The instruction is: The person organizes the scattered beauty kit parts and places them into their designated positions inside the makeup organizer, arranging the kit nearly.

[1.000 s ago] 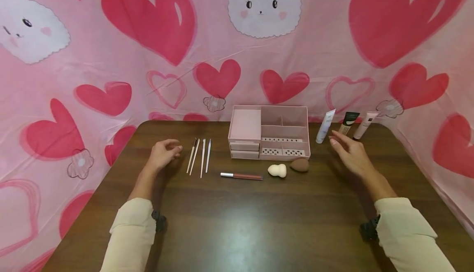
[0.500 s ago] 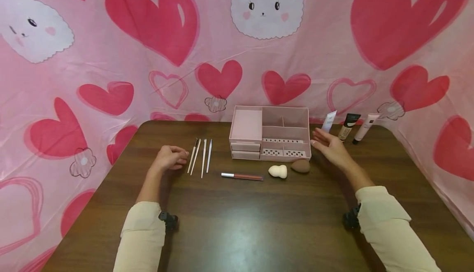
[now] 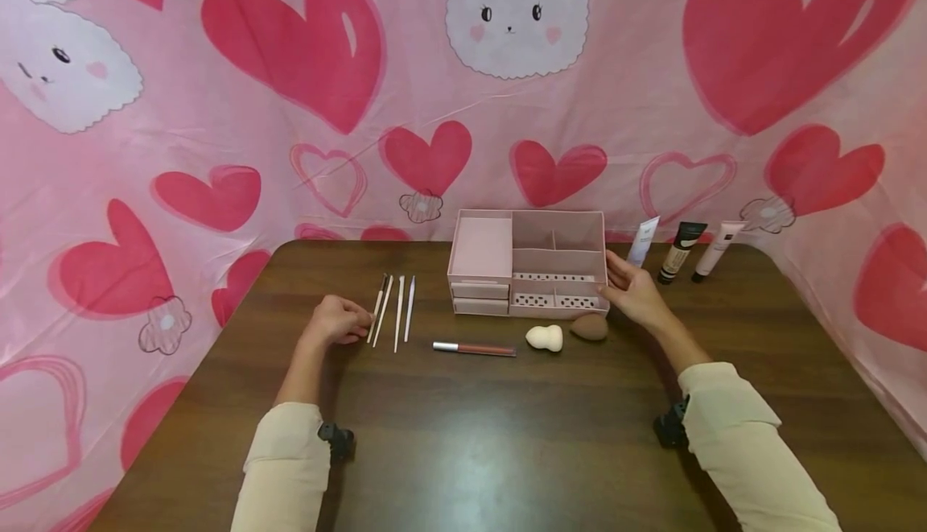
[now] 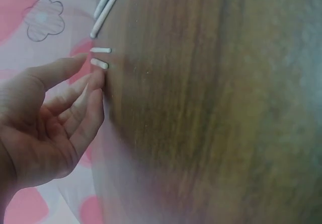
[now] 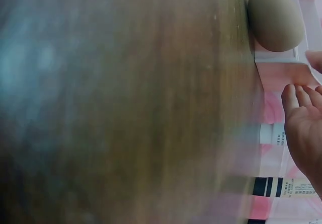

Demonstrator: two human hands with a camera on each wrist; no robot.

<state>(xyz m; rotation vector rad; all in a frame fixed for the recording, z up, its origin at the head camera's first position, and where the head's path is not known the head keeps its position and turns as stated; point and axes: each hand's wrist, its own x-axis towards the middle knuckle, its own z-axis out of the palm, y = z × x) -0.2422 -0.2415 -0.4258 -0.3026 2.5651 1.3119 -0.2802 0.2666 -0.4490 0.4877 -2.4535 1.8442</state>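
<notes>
My left hand (image 3: 340, 320) reaches the leftmost of several slim white-handled sticks, like brushes (image 3: 398, 313), lying on the table. In the left wrist view, its thumb and fingers are parted around the stick's end (image 4: 99, 63), with no firm pinch visible. My right hand (image 3: 637, 297) is at the right side of a pink desktop organizer (image 3: 480, 244). Its fairly straight fingers (image 5: 302, 97) touch the organizer's outer side wall (image 5: 282, 75). The thumb (image 5: 315, 59) lies over the wall's edge on the inner side. A brown makeup sponge (image 3: 590, 327) sits just in front of the organizer.
A cream sponge (image 3: 545, 338) and a lip gloss tube (image 3: 474, 349) lie before the organizer. A white tube (image 3: 643, 241), a black-capped tube (image 3: 681, 253) and a pink tube (image 3: 717, 251) stand at the back right. A heart-patterned cloth (image 3: 319, 49) hangs behind the table (image 3: 463, 451).
My right hand has moved left from beside the tubes to the organizer's side wall. My left hand has moved slightly right and toward me, up to the leftmost stick.
</notes>
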